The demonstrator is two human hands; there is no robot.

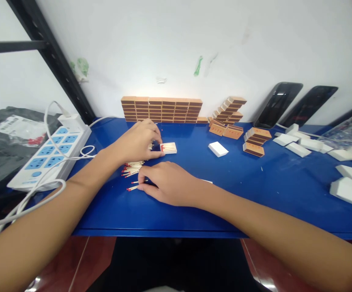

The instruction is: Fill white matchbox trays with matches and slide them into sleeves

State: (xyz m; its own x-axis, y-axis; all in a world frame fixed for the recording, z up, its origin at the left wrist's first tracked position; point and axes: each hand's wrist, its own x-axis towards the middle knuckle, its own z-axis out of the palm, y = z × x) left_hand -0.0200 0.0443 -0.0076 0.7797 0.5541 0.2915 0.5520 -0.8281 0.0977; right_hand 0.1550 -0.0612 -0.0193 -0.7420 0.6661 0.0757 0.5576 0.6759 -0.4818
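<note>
Loose red-tipped matches (132,167) lie in a small pile on the blue table (267,194). My left hand (139,142) rests above the pile, fingers curled, its fingertips against a small open tray filled with matches (169,148). My right hand (168,182) lies knuckles up just below the pile, fingers bent and pinching at a few matches (133,187) by its fingertips. What lies under either palm is hidden.
A wall of stacked brown matchboxes (161,109) stands at the back, with looser stacks (229,115) to its right. White inner trays (297,147) are scattered at the right. A white power strip (51,156) with cables lies at the left. Two dark phones (277,104) lean on the wall.
</note>
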